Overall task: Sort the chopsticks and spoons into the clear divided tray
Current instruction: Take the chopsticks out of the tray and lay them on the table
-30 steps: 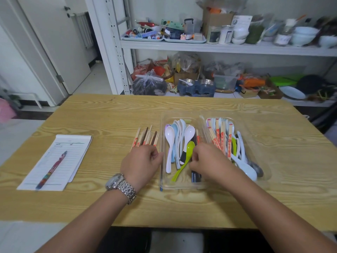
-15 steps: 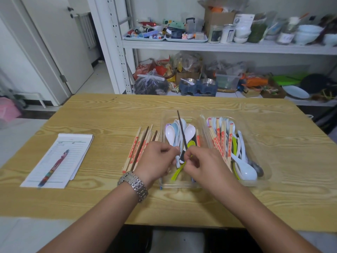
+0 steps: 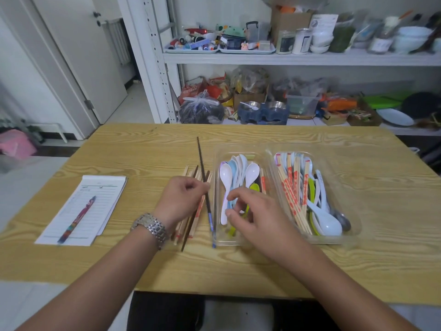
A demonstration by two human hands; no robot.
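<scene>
The clear divided tray [image 3: 269, 149] lies on the wooden table. Its left compartment holds several white, blue and green spoons [image 3: 251, 173]. The right compartment holds wrapped chopsticks [image 3: 292, 185] mixed with more spoons [image 3: 328, 223]. My left hand [image 3: 183, 199] is shut on a long dark chopstick [image 3: 200, 156] that points away from me, just left of the tray, above a pile of chopsticks [image 3: 191, 225] on the table. My right hand [image 3: 250, 211] hovers over the left compartment with its fingers apart and nothing in them.
A notepad [image 3: 88, 206] with a pen [image 3: 77, 219] lies at the table's left. Behind the table stands a white shelf unit [image 3: 286, 58] full of clutter. A door [image 3: 78, 56] is at the back left.
The dark chopstick came up out of the tray's left compartment, passed to my left hand and moved left over the table pile. My right hand let go and opened.
</scene>
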